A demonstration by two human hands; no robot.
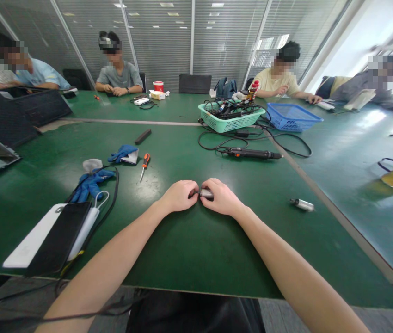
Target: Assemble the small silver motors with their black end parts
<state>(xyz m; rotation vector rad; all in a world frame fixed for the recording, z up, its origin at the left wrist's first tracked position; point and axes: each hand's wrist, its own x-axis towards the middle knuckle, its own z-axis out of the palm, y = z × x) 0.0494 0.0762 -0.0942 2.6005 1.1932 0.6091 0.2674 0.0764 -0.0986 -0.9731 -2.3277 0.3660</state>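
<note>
Both my hands rest on the green table (189, 240) in front of me, fists together. My left hand (179, 195) and my right hand (221, 197) are closed on the two ends of a small metal cylinder (206, 193), of which only the middle shows between the fingers. A second, similar silver cylinder (302, 204) lies on the table to the right of my right hand, apart from it.
An orange-handled screwdriver (144, 165), blue gloves (92, 182), a phone on a white power bank (58, 236) with cable lie left. An electric screwdriver (252, 153), green basket (231, 121) and blue basket (291, 118) are farther back. Several people sit around the far side.
</note>
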